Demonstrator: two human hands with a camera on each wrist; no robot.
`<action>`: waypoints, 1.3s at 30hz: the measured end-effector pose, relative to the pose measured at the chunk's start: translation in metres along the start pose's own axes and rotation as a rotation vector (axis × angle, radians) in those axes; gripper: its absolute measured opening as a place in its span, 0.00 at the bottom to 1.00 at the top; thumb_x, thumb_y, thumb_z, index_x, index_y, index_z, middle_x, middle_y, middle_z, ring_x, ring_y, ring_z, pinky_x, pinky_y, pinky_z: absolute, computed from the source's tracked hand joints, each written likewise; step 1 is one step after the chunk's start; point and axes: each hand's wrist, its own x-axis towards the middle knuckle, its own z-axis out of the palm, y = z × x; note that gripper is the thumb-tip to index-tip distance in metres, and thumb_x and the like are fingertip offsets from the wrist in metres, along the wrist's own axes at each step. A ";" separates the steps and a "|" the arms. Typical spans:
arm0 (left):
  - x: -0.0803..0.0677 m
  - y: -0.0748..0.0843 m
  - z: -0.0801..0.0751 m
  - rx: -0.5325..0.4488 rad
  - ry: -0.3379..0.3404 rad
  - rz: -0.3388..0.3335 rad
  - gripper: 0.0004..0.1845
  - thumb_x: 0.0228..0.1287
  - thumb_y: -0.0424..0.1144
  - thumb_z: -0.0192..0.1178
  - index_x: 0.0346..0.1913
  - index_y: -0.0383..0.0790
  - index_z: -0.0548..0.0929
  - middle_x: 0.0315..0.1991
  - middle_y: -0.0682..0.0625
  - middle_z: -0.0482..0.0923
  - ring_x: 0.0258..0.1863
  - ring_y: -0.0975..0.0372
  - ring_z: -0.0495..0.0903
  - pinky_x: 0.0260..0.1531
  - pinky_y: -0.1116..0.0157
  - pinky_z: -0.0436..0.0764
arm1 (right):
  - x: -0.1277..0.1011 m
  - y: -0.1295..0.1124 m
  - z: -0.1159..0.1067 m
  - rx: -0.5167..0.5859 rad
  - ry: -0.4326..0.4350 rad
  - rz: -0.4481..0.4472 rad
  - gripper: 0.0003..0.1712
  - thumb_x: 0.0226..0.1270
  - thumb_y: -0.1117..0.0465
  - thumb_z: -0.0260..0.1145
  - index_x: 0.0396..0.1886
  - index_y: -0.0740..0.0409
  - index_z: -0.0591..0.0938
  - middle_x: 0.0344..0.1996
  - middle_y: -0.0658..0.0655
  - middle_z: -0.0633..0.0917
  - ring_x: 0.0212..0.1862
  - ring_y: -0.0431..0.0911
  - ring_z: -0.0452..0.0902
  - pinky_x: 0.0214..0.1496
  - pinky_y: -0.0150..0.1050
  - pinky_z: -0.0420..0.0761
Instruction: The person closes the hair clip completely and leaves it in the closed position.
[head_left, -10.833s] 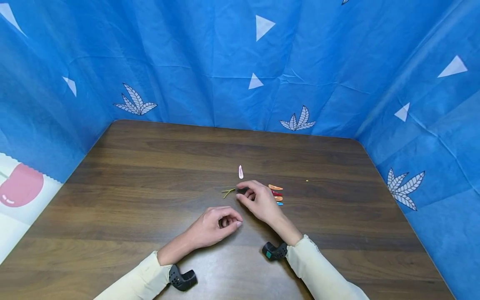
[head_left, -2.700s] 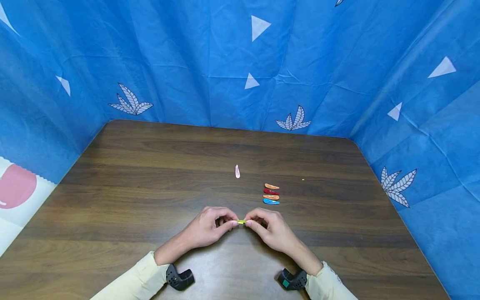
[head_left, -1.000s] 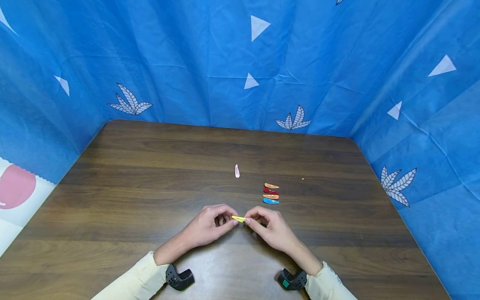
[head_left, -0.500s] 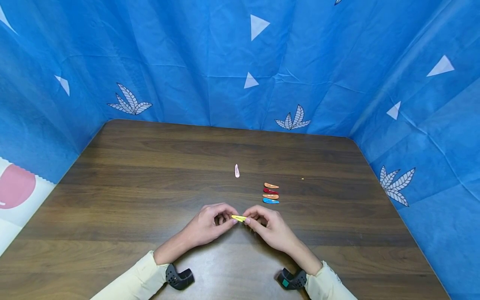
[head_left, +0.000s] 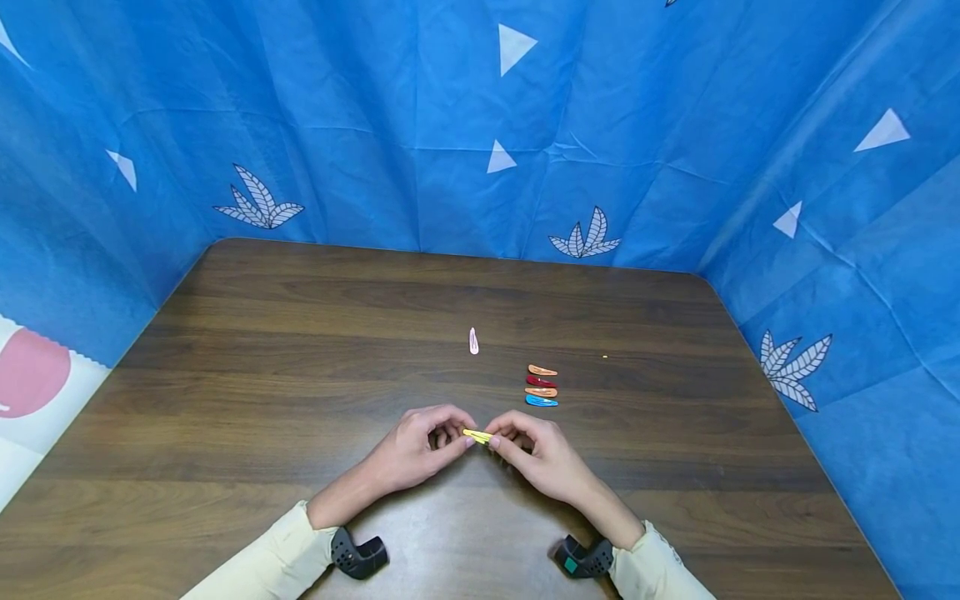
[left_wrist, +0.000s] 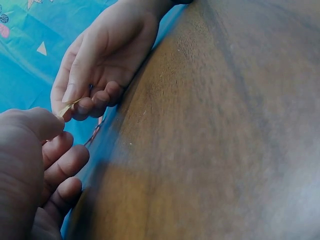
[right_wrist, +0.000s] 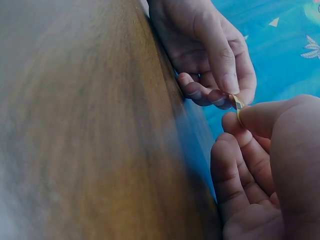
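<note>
A small yellow snap hair clip (head_left: 477,436) is held between my two hands above the near middle of the table. My left hand (head_left: 416,447) pinches its left end between thumb and forefinger. On the other end, the thumb and forefinger of my right hand (head_left: 549,463) do the same. The wrist views show the clip (right_wrist: 239,104) as a thin yellow strip, its ends covered by the fingertips. Beyond the right hand lie an orange clip (head_left: 543,371), a red clip (head_left: 541,382), another orange clip (head_left: 541,392) and a blue clip (head_left: 541,401), stacked in a column.
A pale pink hair clip (head_left: 473,342) lies alone farther back, pointing away. A tiny yellow speck (head_left: 605,357) is on the wooden table (head_left: 300,333) to the right of the column. Blue curtain (head_left: 360,108) encloses the table's back and sides.
Earlier the yellow clip lay splayed on the table at my right fingertips. Since then it came nearer, into both hands. Over the last second, hands and clip have hardly moved.
</note>
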 end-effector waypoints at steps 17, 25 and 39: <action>0.001 0.002 0.001 0.000 -0.007 -0.017 0.06 0.66 0.33 0.70 0.41 0.48 0.86 0.29 0.60 0.80 0.26 0.73 0.76 0.24 0.71 0.78 | 0.000 0.003 -0.001 -0.004 0.012 -0.072 0.11 0.68 0.60 0.74 0.48 0.52 0.85 0.28 0.49 0.83 0.27 0.37 0.76 0.28 0.31 0.79; 0.000 0.003 0.000 0.001 -0.014 -0.028 0.06 0.66 0.34 0.70 0.41 0.48 0.86 0.28 0.61 0.80 0.26 0.72 0.76 0.24 0.71 0.78 | 0.000 0.003 0.000 0.003 0.020 -0.104 0.09 0.70 0.63 0.72 0.48 0.53 0.85 0.28 0.50 0.83 0.27 0.37 0.76 0.28 0.31 0.79; 0.000 0.002 0.000 0.009 -0.011 -0.012 0.05 0.66 0.34 0.70 0.40 0.48 0.87 0.28 0.61 0.80 0.26 0.73 0.75 0.24 0.71 0.78 | 0.001 0.002 0.001 -0.056 0.051 -0.158 0.08 0.69 0.63 0.72 0.46 0.52 0.86 0.29 0.49 0.84 0.29 0.36 0.77 0.30 0.32 0.82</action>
